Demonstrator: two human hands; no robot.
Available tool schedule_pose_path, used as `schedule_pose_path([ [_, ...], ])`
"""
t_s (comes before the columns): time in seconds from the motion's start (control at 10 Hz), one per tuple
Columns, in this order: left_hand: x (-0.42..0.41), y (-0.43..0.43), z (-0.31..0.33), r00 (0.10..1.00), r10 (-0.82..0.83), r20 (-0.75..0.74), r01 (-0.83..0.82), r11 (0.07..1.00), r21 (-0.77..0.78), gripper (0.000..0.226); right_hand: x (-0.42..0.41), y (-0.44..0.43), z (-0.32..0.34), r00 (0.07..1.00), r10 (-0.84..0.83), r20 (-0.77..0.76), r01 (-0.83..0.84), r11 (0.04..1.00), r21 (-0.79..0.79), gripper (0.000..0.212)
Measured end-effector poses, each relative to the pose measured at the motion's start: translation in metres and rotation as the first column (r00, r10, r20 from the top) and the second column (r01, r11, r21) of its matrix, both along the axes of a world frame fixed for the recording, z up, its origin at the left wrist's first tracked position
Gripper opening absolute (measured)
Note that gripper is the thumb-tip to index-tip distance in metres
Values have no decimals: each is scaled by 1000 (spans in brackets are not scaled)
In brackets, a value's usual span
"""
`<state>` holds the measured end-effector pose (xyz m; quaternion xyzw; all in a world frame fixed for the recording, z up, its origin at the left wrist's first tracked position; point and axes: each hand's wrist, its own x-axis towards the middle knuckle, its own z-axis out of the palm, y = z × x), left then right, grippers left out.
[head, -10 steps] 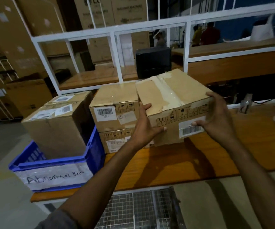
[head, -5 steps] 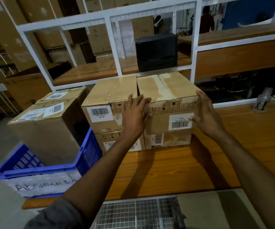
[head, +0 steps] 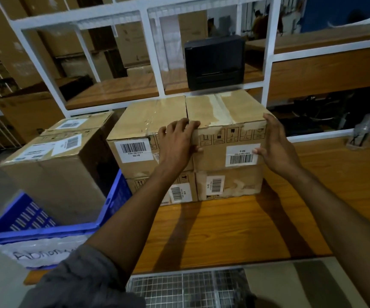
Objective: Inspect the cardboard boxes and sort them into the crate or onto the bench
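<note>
A taped cardboard box (head: 230, 107) with a barcode label sits on the right stack on the wooden bench (head: 224, 230), on top of a lower box (head: 237, 185). My left hand (head: 177, 143) grips its top left front corner, fingers curled over the edge and thumb on the front face. The straight fingers of my right hand (head: 275, 147) lie flat against its right side, thumb on the label. Beside it, touching, stands another two-box stack (head: 148, 116). A blue crate (head: 112, 196) at the left holds a large cardboard box (head: 57, 174).
A white metal frame (head: 150, 41) runs behind the stacks, with a black device (head: 215, 61) on the shelf beyond. A small clear holder (head: 361, 134) stands at the bench's right. Wire mesh (head: 188, 287) lies below the bench's front edge. Big cartons fill the background.
The box I held tilted in the air has come down onto the right stack, flush with its neighbour. My left hand moved from the front face to the box's top corner.
</note>
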<state>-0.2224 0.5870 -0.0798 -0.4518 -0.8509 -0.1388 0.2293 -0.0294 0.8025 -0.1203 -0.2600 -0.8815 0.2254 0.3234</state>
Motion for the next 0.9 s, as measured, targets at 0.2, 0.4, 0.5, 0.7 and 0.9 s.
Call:
schedule_pose_path([
  [0.2,-7,6,1,998,39,-39,-38,999,14,77,-9,6,-2,1000,-7,1,7,1000,15,107],
  [0.4,-10,8,-1,998,33,-55,-32,999,26,76,-13,11,-6,1000,-6,-2,6,1000,26,107],
  [0.5,-11,8,-6,999,19,-50,-17,999,41,76,-13,14,-7,1000,-16,-3,16,999,31,108],
  [0.7,-14,-1,-4,996,-58,64,63,995,-76,90,-16,-4,-17,984,-127,125,109,984,140,125],
  [0.9,7,-75,-28,978,-129,163,116,989,87,90,-12,-63,-38,958,-119,260,99,991,89,115],
])
